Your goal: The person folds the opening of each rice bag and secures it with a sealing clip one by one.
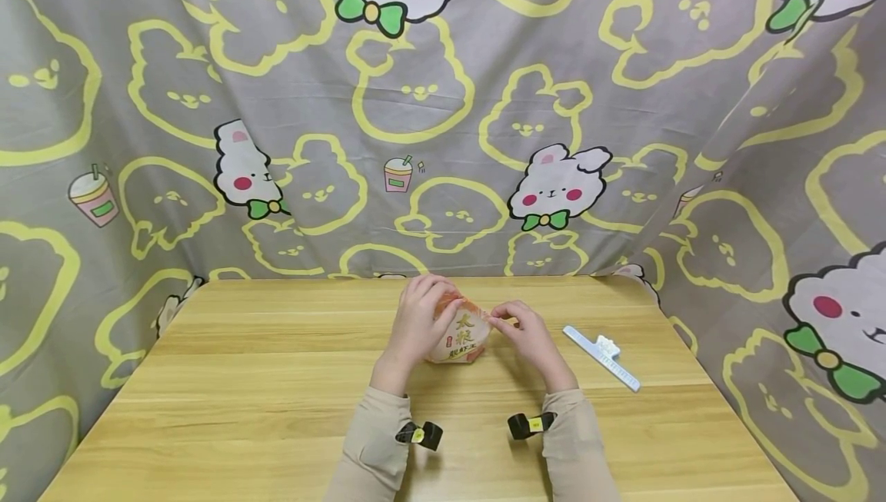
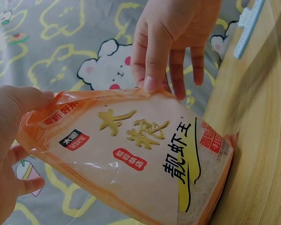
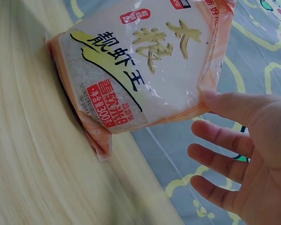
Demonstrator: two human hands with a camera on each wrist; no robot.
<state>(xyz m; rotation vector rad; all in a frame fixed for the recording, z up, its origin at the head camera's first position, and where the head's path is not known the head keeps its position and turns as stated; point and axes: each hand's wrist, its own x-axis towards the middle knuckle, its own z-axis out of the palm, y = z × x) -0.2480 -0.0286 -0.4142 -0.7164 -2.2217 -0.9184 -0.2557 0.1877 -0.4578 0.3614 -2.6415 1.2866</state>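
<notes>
A bag of rice (image 1: pixel 462 337), white with orange edges and gold lettering, stands upright on the wooden table. Rice grains show through its lower part in the left wrist view. My left hand (image 1: pixel 416 322) grips the bag's top at the left, its thumb (image 2: pixel 35 99) lying along the orange edge. With thumb and forefinger, my right hand (image 1: pixel 526 337) pinches the bag's right upper edge; the other fingers (image 3: pixel 215 161) of that hand are spread off the bag. The bag's top looks folded between the two hands.
A light blue sealing clip (image 1: pixel 601 357) with a white grip lies on the table (image 1: pixel 277 379) to the right of my right hand. Patterned grey curtain (image 1: pixel 429 156) hangs behind the table and along both its sides.
</notes>
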